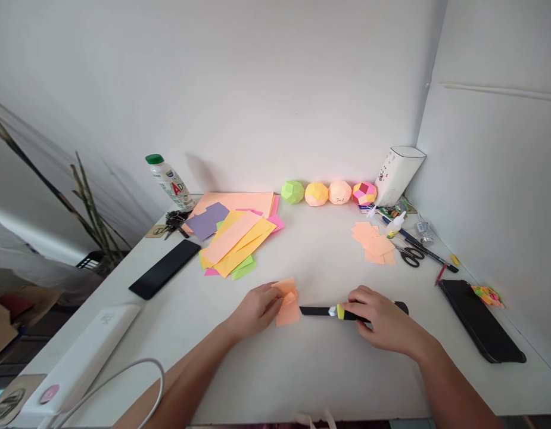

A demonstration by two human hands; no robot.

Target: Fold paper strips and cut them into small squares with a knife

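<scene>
My left hand point(256, 310) rests on the white table point(311, 363) with its fingers curled onto a small folded orange paper piece point(288, 304), pinning it down. My right hand point(382, 319) lies over a black utility knife point(346, 311) with a yellow-green band; the knife lies flat on the table and its tip points left at the orange paper. A pile of small orange paper squares point(373, 243) lies further back on the right.
Coloured paper sheets point(234, 235) lie at back left beside a black phone point(165, 269), keys point(171, 221) and a bottle point(170, 182). Several paper balls point(329, 193) line the wall. Scissors point(411, 256), glue bottle point(395, 224), pens and a second phone point(481, 319) sit right.
</scene>
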